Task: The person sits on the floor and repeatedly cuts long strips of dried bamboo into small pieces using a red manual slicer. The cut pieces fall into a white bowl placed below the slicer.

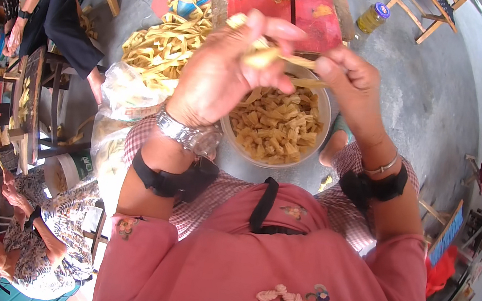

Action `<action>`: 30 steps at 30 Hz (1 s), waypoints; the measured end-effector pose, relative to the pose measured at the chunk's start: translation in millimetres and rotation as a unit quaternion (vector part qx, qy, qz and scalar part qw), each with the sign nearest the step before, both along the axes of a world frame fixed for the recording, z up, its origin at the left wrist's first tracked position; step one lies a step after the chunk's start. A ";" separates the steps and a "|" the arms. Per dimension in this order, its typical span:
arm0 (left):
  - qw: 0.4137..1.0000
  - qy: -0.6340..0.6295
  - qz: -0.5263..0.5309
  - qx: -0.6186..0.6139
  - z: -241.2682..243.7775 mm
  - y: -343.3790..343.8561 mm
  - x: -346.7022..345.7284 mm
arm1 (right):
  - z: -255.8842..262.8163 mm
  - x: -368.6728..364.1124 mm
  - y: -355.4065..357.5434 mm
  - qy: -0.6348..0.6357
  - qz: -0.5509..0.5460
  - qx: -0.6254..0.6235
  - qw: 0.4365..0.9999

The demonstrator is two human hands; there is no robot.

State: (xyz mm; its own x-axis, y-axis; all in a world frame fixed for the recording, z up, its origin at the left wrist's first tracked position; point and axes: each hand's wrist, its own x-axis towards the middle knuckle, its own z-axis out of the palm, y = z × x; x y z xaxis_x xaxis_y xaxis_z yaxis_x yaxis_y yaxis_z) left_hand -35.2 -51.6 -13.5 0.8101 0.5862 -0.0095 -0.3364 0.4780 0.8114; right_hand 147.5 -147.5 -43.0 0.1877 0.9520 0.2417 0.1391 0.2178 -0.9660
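My left hand [230, 65] is raised above the left side of a round tub [326, 121], its fingers curled around a pale yellow folded strip [262, 56] that looks like dried plant leaf. Between finger and thumb, my right hand [350, 73] pinches the far end of the strip, which stretches between both hands. Motion blurs the left fingers. Inside the tub lie many short, folded yellow-brown pieces [276, 132]. Another long strip [309, 83] hangs just under the hands, over the tub's rim.
A heap of long yellow strips [162, 50] lies at the left beside clear plastic bags [126, 91]. Ahead stands a red-topped wooden bench [306, 29], with a lidded jar [373, 18] to its right. People sit on the left side; wooden stools stand around.
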 end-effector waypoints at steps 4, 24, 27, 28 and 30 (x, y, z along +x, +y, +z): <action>0.999 -0.008 0.031 -0.017 4.2 6.6 -4.6 | -2.9 10.2 -8.0 0.007 -0.020 -0.042 0.999; 0.990 0.081 0.117 -0.019 4.2 8.6 -12.9 | 15.7 3.2 -6.1 -0.067 0.089 -0.086 0.990; 0.988 0.071 0.135 0.040 4.8 11.3 -6.6 | 29.1 10.3 0.4 -0.111 0.066 -0.047 0.991; 0.985 0.080 0.137 0.072 8.6 14.7 -0.6 | 30.2 13.4 4.5 -0.120 0.046 -0.044 0.991; 0.980 0.087 0.154 0.094 13.4 22.8 11.8 | 31.8 19.6 17.4 -0.138 0.005 -0.038 0.990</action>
